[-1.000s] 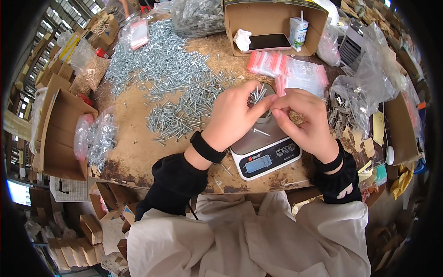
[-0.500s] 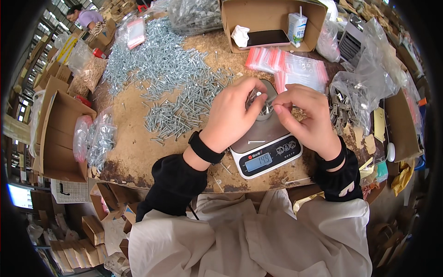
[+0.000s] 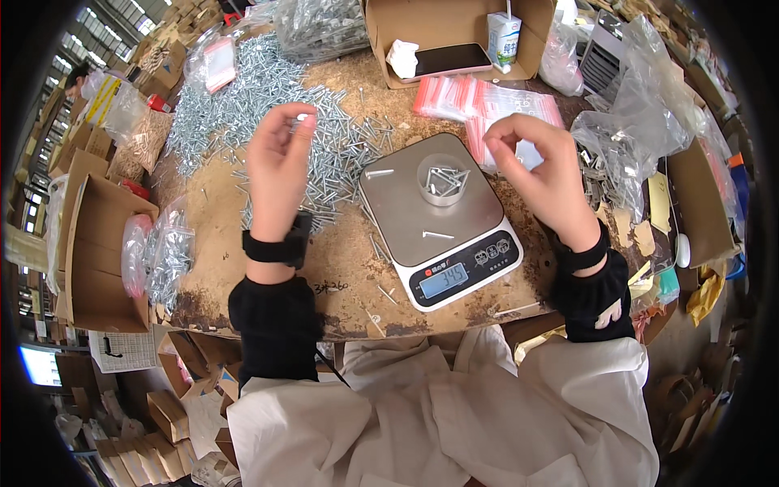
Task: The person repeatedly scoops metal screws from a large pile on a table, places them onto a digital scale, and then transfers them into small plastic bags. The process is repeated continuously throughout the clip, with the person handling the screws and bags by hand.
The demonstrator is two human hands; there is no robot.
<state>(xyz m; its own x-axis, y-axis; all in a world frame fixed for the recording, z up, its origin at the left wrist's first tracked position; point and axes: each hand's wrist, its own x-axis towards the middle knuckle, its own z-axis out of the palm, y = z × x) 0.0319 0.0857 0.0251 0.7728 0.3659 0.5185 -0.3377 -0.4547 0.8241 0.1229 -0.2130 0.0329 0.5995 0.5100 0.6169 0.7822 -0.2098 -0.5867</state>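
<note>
The screws heaped far left are silvery grey on a tan table, blotched dark brown along its near edge. The scale has a steel-grey plate, a black panel and a pale blue display. Flat bags at the far right are clear, striped red-pink. The phone is black (its edge pink), the carton white and blue, the sleeves black, the trousers plain beige.

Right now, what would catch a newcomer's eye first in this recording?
First, the big heap of silvery fasteners across the far left of the table. Next, the scale between the left hand and the right hand, with a round cup of similar fasteners on it.
</note>
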